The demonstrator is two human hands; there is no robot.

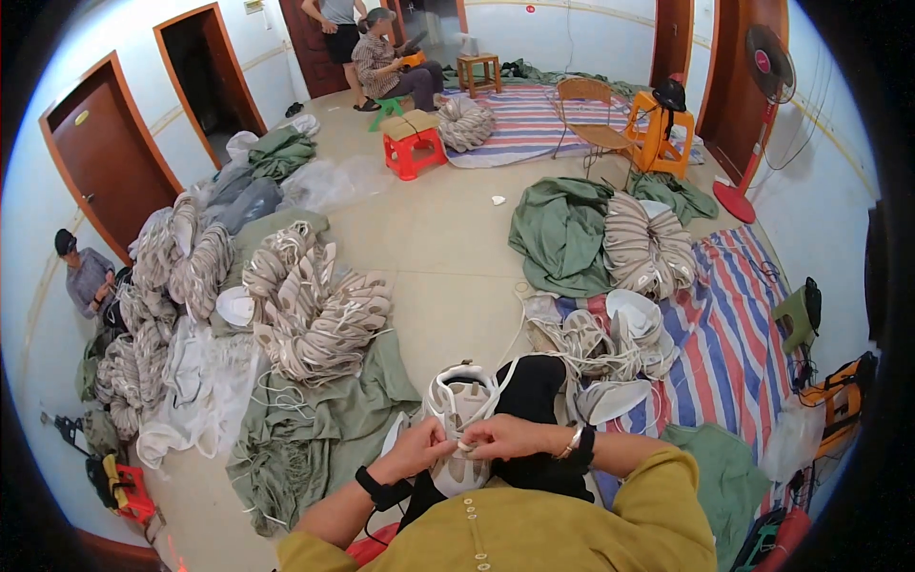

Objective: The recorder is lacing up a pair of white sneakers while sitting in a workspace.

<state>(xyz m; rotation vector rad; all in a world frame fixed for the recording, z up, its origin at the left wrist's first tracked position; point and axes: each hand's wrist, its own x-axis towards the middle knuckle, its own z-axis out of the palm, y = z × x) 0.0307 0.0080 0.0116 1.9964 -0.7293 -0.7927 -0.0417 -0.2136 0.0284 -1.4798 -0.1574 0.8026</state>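
Observation:
A beige and white shoe upper (pixel 459 400) rests upright on my lap, its opening pointing away from me. My left hand (pixel 419 450) is closed in a pinch on its left side near the lower eyelets. From the right, my right hand (pixel 510 439) pinches what looks like the end of a pale shoelace at the middle of the upper. The fingertips of both hands nearly meet. A long loose shoelace (pixel 518 334) trails from the shoe toward the floor ahead. My dark trouser leg (pixel 531 386) lies under the right hand.
Bundled shoe uppers (pixel 319 305) sit left on green cloth (pixel 319 419); another bundle (pixel 650 246) is ahead right. Loose uppers (pixel 620 334) lie close on my right, on a striped sheet (pixel 729 334). A fan (pixel 753 162) stands far right. Other people sit at left and far back.

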